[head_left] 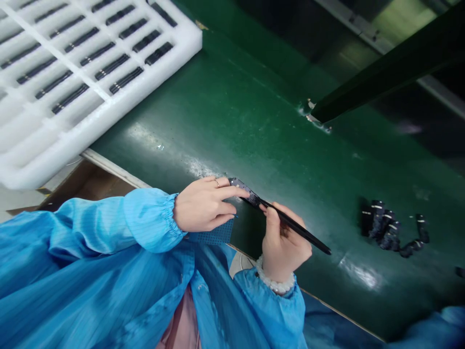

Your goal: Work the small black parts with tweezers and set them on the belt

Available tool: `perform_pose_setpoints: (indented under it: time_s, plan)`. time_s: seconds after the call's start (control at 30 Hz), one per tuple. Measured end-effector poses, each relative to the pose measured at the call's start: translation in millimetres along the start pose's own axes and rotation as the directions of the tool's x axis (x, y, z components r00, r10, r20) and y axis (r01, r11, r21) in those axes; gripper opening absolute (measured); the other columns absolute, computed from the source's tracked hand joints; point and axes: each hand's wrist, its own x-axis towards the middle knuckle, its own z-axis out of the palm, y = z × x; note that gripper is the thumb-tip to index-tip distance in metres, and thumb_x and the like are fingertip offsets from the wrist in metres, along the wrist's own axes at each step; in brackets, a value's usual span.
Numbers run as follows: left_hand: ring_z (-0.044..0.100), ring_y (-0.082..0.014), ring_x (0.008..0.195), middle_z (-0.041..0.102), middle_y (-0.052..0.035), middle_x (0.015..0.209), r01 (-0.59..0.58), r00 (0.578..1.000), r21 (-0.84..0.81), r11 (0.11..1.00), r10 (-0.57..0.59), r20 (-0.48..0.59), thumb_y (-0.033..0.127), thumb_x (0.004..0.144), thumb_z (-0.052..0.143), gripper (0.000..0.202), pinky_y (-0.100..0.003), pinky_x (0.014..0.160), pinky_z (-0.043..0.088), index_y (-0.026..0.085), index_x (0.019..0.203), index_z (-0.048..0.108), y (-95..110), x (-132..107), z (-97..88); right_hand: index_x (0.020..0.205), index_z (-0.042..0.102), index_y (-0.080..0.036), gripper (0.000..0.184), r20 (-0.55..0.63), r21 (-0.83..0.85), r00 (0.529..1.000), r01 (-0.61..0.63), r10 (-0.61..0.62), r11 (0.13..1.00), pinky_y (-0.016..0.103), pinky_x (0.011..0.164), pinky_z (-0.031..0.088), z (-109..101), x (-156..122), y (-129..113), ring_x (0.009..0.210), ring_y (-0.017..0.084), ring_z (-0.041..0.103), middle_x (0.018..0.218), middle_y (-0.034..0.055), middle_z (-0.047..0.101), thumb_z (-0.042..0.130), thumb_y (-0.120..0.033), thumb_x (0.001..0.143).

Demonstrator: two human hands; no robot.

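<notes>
My left hand [203,203] pinches a small dark flat part [244,190] at the near edge of the green belt [254,126], index finger laid along it. My right hand [281,242] is closed round a thin black stick tool [301,229], held like a pen, its tip touching the part. Under my left hand lies a blue dotted pad [218,236]. Both sleeves are blue, and a bead bracelet [275,282] circles the right wrist.
A white foam tray [90,121] with several rows of dark strips sits at the upper left, overhanging the belt's edge. A heap of small black parts [390,230] lies on the belt to the right. A dark bar [381,72] crosses the upper right.
</notes>
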Motion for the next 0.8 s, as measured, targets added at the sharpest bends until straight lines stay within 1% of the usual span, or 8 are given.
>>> perform_pose_setpoints:
  time_s: [0.1,0.17,0.47,0.57,0.63,0.73,0.8]
  plan:
    - [0.055,-0.0173,0.091,0.06,0.0028,0.123,0.0,1.0,0.001,1.0,0.0,-0.001,0.029,0.089,0.052,0.024,-0.031,0.071,0.037,0.024,0.077,0.072,0.2,-0.1,-0.6,0.09,0.068,-0.018,0.01,-0.01,-0.036,0.998,0.057,-0.057,0.998,0.029,0.072,0.059,-0.6,1.4,-2.6,0.075,0.016,0.07,0.084,0.0029,0.073,0.065,-0.02,0.08]
    - [0.054,-0.0172,0.09,0.061,0.0027,0.123,0.0,1.0,0.006,1.0,0.0,-0.004,0.028,0.089,0.052,0.024,-0.031,0.071,0.037,0.024,0.077,0.072,0.4,-0.1,-0.9,0.09,0.068,-0.017,0.01,-0.008,-0.042,0.998,0.07,-0.07,0.997,0.028,0.071,0.059,-1.1,1.6,-3.5,0.074,0.015,0.07,0.083,0.0029,0.073,0.065,-0.02,0.08]
    - [0.055,-0.017,0.091,0.06,0.0043,0.123,0.005,1.0,0.011,1.0,-0.005,-0.003,0.028,0.089,0.052,0.024,-0.031,0.071,0.038,0.023,0.075,0.071,0.2,0.3,-1.0,0.09,0.068,-0.019,0.01,-0.016,0.028,1.0,0.017,-0.017,0.999,0.028,0.073,0.058,-1.4,-2.1,-2.5,0.074,0.014,0.07,0.083,0.0017,0.072,0.066,-0.018,0.079]
    - [0.055,-0.0173,0.091,0.06,0.004,0.123,0.008,1.0,0.018,1.0,-0.008,-0.005,0.028,0.089,0.051,0.024,-0.032,0.071,0.04,0.023,0.076,0.072,1.0,-0.2,-0.9,0.091,0.068,-0.018,0.013,-0.025,0.036,0.998,-0.05,0.051,0.998,0.033,0.075,0.059,-1.7,-4.5,-3.7,0.075,0.017,0.071,0.086,0.004,0.072,0.066,-0.023,0.08]
    - [0.055,-0.0181,0.092,0.06,0.003,0.124,0.016,1.0,0.015,1.0,-0.016,-0.022,0.027,0.089,0.051,0.025,-0.032,0.073,0.042,0.023,0.077,0.072,4.3,-1.5,0.0,0.092,0.068,-0.016,0.017,-0.027,0.057,0.991,-0.129,0.131,0.99,0.035,0.075,0.059,-1.4,-6.0,-4.9,0.074,0.018,0.071,0.086,0.0058,0.072,0.066,-0.028,0.08]
    - [0.055,-0.0185,0.094,0.06,0.0007,0.124,0.068,0.996,0.011,0.998,-0.067,-0.052,0.026,0.09,0.049,0.026,-0.031,0.078,0.046,0.02,0.078,0.072,13.5,-4.5,3.6,0.091,0.068,-0.014,0.021,-0.036,0.097,0.967,-0.247,0.252,0.964,0.034,0.071,0.059,0.6,-7.3,-7.7,0.071,0.019,0.071,0.084,0.0069,0.072,0.066,-0.032,0.079]
    - [0.056,-0.0176,0.092,0.059,-0.0002,0.124,0.112,0.992,0.023,0.993,-0.11,-0.066,0.025,0.09,0.049,0.025,-0.031,0.08,0.048,0.019,0.079,0.071,20.2,-6.2,6.7,0.09,0.068,-0.014,0.021,-0.048,0.121,0.955,-0.285,0.292,0.951,0.032,0.069,0.059,2.3,-7.7,-10.0,0.069,0.018,0.071,0.082,0.0063,0.073,0.067,-0.032,0.079]
